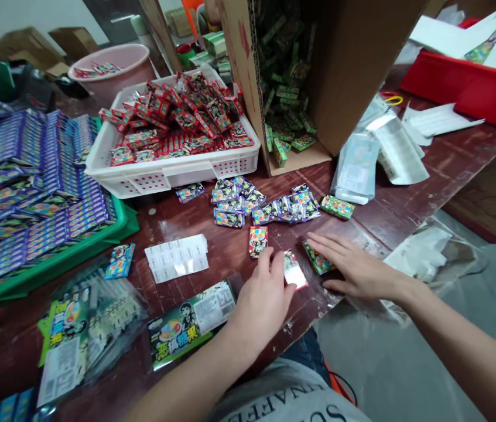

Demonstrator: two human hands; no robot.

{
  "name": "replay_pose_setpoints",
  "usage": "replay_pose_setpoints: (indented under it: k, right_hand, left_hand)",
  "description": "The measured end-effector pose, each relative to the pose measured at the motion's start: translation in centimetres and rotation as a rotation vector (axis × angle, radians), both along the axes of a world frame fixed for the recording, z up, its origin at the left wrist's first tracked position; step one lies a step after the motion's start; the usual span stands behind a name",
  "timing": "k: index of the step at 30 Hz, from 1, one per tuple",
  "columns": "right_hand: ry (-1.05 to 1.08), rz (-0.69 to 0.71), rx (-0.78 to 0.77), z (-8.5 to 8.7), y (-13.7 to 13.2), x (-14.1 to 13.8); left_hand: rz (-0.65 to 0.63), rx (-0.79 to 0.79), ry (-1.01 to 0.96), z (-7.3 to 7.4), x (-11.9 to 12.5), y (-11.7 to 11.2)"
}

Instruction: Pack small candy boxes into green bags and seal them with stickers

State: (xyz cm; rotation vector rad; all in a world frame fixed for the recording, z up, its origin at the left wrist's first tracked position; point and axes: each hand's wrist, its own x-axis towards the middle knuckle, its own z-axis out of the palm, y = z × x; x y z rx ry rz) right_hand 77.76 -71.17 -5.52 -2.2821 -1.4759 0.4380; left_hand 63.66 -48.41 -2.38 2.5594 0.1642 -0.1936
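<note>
My left hand (262, 299) has its fingers bent down to the table, with thumb and index finger at the left edge of a small red-and-white candy packet (296, 272). Just beyond its fingertips lies another red candy packet (258, 240), printed side up. My right hand (357, 266) is stretched out, its fingers lying over a green candy packet (318, 261) that they partly cover. Farther back rests one more green packet (338, 207). Several purple candy packets (289, 206) form a loose row beyond both hands.
A white basket (173, 176) heaped with red packets stands behind, beside an open cardboard box (291, 161) holding green ones. At left is a green crate (127, 225) of purple packets. Printed pouches (190, 322), a label sheet (177, 258) and clear bags (355, 167) lie about.
</note>
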Motion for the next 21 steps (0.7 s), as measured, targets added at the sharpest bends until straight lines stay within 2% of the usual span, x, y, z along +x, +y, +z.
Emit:
replay_pose_setpoints:
  k: [4, 9, 12, 14, 16, 19, 21]
  right_hand:
    - [0.021, 0.043, 0.027, -0.9, 2.4, 0.9]
    - [0.104, 0.119, 0.091, -2.2, 3.9, -0.1]
    - [0.139, 0.107, 0.157, -2.7, 3.9, -1.1]
    - [0.138, 0.073, 0.185, -2.8, 3.8, -2.0]
    - [0.123, 0.054, 0.209, -2.7, 3.9, -3.0]
    - [0.026, -0.016, 0.311, -2.5, 4.9, -5.0]
    - [-0.087, -0.116, 0.395, -2.4, 6.5, -6.6]
  left_hand:
    - [-0.117, 0.114, -0.044, 0.3, -0.7, 0.3]
    - [-0.142, 0.066, -0.013, -1.7, 0.2, 0.7]
    - [-0.155, 0.042, -0.041, -2.0, -0.5, 0.7]
    - [-0.164, 0.009, -0.058, -1.3, -1.8, 1.5]
    - [-0.15, 0.009, -0.06, -0.3, -4.1, 3.5]
    - [-0.069, 0.149, -0.023, 0.5, -8.6, 7.6]
    - [-0.034, 0.234, 0.027, 0.1, -11.4, 10.0]
